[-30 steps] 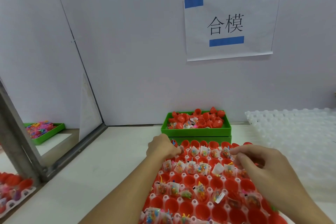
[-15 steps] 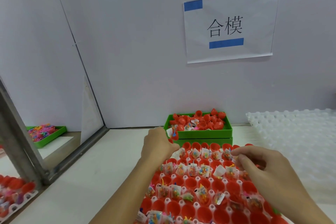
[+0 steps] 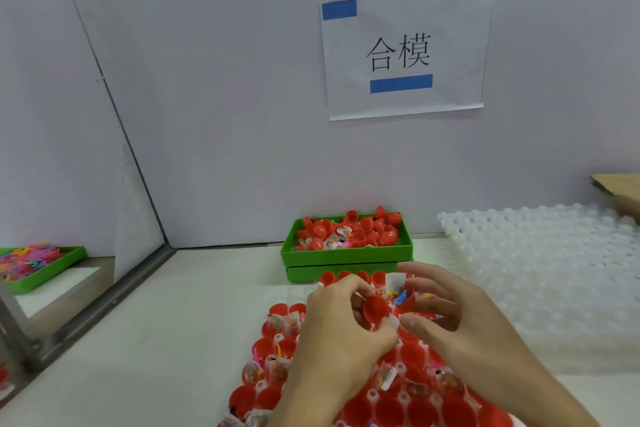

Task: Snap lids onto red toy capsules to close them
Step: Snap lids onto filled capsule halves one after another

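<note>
A red lid (image 3: 375, 309) is pinched in the curled fingers of the left hand (image 3: 341, 324), just above the grid tray (image 3: 394, 409). A capsule base (image 3: 407, 298) with a toy packet (image 3: 396, 286) sticking out is gripped by the right hand (image 3: 460, 319), thumb and fingers curled round it. Lid and base are touching or nearly so; not judged snapped yet.

Risks: packet edge likely to be trapped in the seam if not tucked in, so no snap would be got. A tilted lid could seat on one side only. Neighbouring packets in the tray could be knocked out by the wrists resting over them.

Counts: two hands, one lid held, one base held, one red tray, two stacked green bins (image 3: 346, 253), one white tray (image 3: 540, 253), one wall sign (image 3: 405, 48). Loose lids in the bin and tray cups are too many and too hidden to be counted.
</note>
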{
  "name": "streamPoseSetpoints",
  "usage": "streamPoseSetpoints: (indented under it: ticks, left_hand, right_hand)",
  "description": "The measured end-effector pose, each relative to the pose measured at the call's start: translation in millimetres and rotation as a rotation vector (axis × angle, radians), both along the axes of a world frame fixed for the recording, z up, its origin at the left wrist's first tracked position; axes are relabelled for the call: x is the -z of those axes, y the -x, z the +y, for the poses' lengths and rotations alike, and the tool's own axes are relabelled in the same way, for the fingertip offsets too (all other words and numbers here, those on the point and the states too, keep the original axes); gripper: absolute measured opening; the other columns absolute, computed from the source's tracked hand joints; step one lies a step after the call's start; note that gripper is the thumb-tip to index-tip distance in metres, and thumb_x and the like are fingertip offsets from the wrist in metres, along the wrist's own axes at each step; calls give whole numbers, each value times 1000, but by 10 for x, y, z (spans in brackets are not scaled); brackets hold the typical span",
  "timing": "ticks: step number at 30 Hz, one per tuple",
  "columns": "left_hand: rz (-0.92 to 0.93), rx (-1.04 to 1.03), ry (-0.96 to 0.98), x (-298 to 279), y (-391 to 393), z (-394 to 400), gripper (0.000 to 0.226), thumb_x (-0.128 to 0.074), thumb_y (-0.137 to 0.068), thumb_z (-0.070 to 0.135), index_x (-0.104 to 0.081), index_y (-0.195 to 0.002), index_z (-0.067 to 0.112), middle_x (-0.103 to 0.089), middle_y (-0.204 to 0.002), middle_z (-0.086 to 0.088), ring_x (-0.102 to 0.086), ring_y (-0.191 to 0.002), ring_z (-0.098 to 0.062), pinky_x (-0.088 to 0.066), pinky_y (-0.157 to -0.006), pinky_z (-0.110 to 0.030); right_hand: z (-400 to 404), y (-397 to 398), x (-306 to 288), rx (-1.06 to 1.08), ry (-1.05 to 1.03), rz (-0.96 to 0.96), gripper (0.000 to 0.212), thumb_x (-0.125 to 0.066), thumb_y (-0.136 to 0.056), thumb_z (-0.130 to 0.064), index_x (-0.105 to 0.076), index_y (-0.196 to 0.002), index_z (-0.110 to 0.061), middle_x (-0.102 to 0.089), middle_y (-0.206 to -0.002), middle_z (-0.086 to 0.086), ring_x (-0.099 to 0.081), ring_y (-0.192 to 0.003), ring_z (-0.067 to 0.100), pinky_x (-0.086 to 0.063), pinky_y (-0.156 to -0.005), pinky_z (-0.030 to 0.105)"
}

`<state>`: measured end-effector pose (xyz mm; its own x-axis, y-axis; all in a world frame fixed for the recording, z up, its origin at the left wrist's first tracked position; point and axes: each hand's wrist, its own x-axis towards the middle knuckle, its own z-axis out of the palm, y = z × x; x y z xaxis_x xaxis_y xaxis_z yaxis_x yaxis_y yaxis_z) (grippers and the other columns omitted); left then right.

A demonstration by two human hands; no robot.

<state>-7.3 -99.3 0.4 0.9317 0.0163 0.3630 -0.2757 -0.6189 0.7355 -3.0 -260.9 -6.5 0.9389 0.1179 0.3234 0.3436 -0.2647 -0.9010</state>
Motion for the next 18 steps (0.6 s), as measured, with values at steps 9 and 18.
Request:
streamPoseSetpoints:
  ticks: [9,18]
  left_hand:
    - [-73,95,185,108,81,107,17,-77,-78,28,-67,-88,36,-69,-90,21,-65,-88,0,-56,-72,-19]
    - [-96,131,179,132,106,122,21,-77,-79,19,-67,-89,35,-70,-88,19,-68,-85,-2,-56,-69,-15]
  right_hand:
    - [55,10,-7,-68,-68,-49,28,-76,-81,-2,-75,-94,-28,-76,-87,-7,-74,-77,11,-54,-71,16]
    - [65,39,-30,-46,-19,-89,17,-72,-85,-15,-76,-83,-31,-75,-81,-7,-72,-77,7,-55,-70,18]
